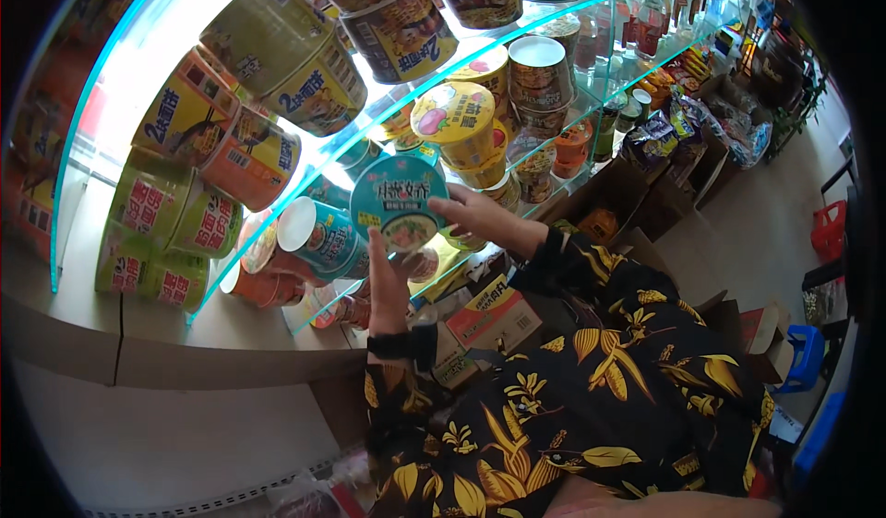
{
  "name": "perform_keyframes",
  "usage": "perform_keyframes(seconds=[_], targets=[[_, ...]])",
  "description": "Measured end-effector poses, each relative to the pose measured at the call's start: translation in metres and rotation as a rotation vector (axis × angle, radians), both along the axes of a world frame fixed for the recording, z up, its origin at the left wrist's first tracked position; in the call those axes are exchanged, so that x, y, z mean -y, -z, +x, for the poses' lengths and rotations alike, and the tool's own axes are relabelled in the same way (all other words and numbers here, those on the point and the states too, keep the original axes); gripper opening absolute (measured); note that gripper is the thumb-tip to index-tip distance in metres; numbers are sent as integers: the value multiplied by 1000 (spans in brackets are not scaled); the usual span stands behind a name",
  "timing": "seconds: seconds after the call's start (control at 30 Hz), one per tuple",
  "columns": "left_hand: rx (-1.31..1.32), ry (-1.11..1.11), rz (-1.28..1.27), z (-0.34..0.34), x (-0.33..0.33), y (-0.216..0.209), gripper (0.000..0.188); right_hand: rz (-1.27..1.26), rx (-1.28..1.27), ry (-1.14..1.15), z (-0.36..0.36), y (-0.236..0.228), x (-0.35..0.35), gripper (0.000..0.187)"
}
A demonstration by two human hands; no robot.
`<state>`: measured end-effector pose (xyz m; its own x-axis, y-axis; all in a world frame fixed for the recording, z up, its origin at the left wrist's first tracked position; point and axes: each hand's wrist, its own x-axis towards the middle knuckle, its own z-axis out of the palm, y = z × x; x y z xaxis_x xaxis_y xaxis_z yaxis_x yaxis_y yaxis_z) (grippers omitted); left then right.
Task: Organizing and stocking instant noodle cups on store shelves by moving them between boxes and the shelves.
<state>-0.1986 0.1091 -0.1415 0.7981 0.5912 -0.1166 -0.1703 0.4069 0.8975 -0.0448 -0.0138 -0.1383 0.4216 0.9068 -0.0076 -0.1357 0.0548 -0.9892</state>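
Between my two hands a teal instant noodle cup (395, 190) is tilted so that its printed round lid faces me. My left hand (388, 287) comes up from below, its thumb at the lid's lower edge and its other fingers mostly hidden by the cup. On the cup's right side my right hand (482, 215) grips the rim, thumb on the lid. Just left of the held cup, similar teal noodle cups (325, 239) lie or stand on the lower shelf. Behind it, yellow noodle tubs (454, 117) are stacked.
Glass shelves (517, 27) with bright teal edges hold several noodle tubs, including green ones (152, 214) at left. Bottles (651, 24) stand farther right. Cardboard boxes (494, 320) sit below the shelves. A blue stool (801, 359) and red basket (829, 227) are on the right.
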Motion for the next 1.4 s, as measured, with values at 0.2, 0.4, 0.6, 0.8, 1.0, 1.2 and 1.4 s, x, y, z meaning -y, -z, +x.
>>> perform_keyframes(seconds=[0.2,0.4,0.6,0.8,1.0,1.2,1.4], targets=[[-155,-3,76,31,-32,-15,76,-3,-28,38,17,-10,-20,58],[-204,-8,40,54,-59,-16,87,146,-97,108,16,-11,-38,62],[-225,-41,48,77,-66,-5,91,144,29,113,22,18,-38,71],[-283,-167,-5,99,-67,-6,92,-20,17,54,27,32,-22,67],[-212,-213,44,111,-67,-3,75,-42,38,20,25,40,-26,63],[-268,-238,197,112,-57,1,69,-118,18,56,31,48,-17,58],[-279,-296,423,116,-90,24,91,-105,29,98,32,62,-24,57]])
